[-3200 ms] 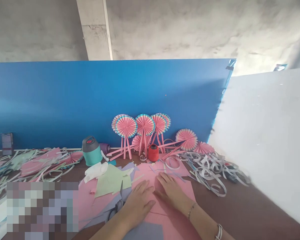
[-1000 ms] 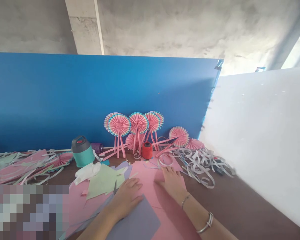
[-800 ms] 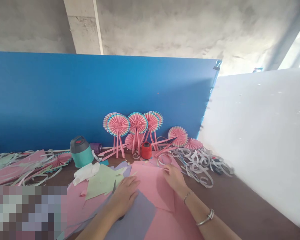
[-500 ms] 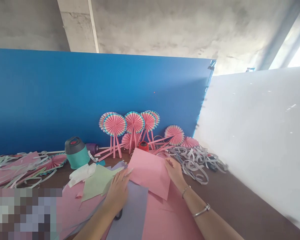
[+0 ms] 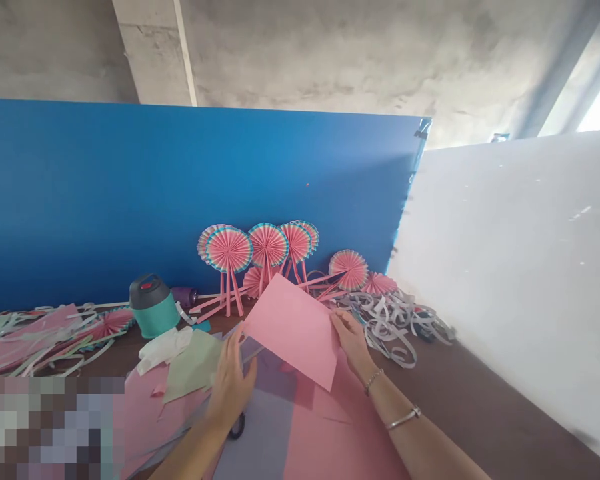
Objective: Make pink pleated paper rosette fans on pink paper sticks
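A pink sheet of paper (image 5: 295, 330) is raised and tilted above the table, its upper corner pointing away from me. My right hand (image 5: 349, 337) pinches it at the right edge. At its left corner is my left hand (image 5: 234, 373), with thumb and fingers apart and the fingertips close to the paper. Below lie a grey-purple sheet (image 5: 260, 427) and larger pink paper (image 5: 335, 440). A black loop, perhaps a scissors handle (image 5: 237, 427), shows beside my left wrist. Pale green paper (image 5: 193, 365) lies left of that hand.
Pink pleated paper fans (image 5: 229, 250) stand along the blue panel (image 5: 130, 187). A teal container with a dark lid (image 5: 155, 310) sits left of them. Curled pale strips (image 5: 390, 320) pile up at the right, near a white wall (image 5: 520, 267). More paper and strips lie at far left.
The pink sheet has turned and risen, its top corner further up and its left corner further left. My left hand has opened its fingers; my right hand keeps its grip.
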Demonstrator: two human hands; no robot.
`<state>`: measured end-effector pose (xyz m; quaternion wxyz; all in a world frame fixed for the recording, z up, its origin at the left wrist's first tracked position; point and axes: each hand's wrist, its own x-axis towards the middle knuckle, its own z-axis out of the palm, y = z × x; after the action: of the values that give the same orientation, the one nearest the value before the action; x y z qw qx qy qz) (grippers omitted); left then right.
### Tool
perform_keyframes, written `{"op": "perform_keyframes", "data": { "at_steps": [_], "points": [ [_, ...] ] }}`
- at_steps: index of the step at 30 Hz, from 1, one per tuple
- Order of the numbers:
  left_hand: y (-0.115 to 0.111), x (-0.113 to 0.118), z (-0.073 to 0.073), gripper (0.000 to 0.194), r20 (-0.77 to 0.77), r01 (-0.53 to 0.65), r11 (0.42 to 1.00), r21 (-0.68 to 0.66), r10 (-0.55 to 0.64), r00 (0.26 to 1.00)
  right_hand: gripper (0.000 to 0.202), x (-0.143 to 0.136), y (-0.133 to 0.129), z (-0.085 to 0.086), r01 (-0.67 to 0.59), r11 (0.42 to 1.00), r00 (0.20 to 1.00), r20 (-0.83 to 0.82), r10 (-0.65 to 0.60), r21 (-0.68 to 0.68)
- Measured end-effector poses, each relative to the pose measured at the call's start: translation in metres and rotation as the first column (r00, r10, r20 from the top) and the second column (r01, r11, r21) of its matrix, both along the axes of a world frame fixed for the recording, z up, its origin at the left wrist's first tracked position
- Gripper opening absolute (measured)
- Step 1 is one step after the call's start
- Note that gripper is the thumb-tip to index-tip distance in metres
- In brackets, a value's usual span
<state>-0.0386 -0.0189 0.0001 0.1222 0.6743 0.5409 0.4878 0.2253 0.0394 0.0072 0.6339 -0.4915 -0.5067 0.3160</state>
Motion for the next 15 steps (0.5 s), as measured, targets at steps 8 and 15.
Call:
{"op": "perform_keyframes", "data": {
  "at_steps": [8,15],
  "points": [
    [0.003,-0.009,0.021,0.045,0.559,0.137,0.961,-0.242,0.023,0.829,0.041,-0.002,-0.005,0.005,-0.064,0.996,0.987,0.145,0.072,-0.059],
    [0.011,-0.012,0.019,0.039,0.627,0.231,0.919,-0.32,0.023,0.779,0.042,-0.005,-0.008,0.005,-0.1,0.986,0.987,0.113,0.116,-0.136]
  ]
}}
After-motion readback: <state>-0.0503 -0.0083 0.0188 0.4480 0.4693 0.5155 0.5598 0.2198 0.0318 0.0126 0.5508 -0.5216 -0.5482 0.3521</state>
